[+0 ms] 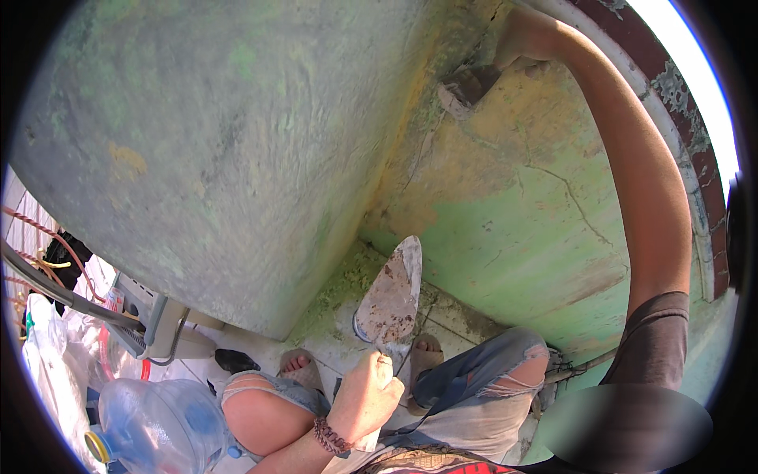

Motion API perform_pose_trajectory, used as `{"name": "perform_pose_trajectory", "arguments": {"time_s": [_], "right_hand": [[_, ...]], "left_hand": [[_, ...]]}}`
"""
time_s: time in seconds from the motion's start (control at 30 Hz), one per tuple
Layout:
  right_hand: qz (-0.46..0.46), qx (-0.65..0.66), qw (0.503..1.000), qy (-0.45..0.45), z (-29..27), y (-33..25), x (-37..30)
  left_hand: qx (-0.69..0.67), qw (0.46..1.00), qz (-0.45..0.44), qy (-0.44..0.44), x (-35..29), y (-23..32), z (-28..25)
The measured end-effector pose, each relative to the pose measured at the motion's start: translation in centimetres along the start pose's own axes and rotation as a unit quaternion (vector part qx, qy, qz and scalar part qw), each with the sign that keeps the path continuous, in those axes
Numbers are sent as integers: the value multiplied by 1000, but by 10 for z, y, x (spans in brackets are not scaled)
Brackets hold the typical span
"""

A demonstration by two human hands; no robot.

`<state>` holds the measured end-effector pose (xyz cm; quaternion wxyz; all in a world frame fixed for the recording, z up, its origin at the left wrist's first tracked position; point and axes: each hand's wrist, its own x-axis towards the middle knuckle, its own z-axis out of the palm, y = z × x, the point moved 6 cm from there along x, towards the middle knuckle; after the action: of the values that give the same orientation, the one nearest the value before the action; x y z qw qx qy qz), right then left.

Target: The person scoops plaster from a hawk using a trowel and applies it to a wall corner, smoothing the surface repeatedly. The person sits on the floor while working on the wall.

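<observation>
I saw the left hand [368, 397] at six o'clock gripping a trowel [389, 299], right hand [527, 38] at one gripping a scraper [471, 84], cracked wall [521, 197] beneath

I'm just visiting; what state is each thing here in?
Pointed metal trowel: dirt-speckled, blade raised.
Left hand: closed around the trowel's handle.
Dark flat-bladed hand tool: held at the wall, edge crusted pale grey.
Right hand: gripping that tool.
Yellow-green painted wall: cracked, patchy.
Large clear plastic bottle: lying on its side.
Faded blue jeans: ripped at both knees.
</observation>
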<state>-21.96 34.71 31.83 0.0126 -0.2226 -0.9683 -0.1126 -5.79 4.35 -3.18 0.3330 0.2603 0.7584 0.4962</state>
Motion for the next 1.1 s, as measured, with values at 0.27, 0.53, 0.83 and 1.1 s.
{"name": "perform_pose_trajectory", "arguments": {"time_s": [0.27,0.53,0.83,1.1], "right_hand": [[12,-70,995,65,-37,-11,-32],[-41,-42,996,73,29,-59,-4],[-147,-304,936,100,-1,-33,14],[-146,-119,975,121,-17,-63,-16]], "left_hand": [[7,998,-28,-56,7,15,6],[-16,998,-21,-49,5,6,2],[-22,999,-8,-44,4,15,-3],[-43,997,62,1,1,11,-5]]}}
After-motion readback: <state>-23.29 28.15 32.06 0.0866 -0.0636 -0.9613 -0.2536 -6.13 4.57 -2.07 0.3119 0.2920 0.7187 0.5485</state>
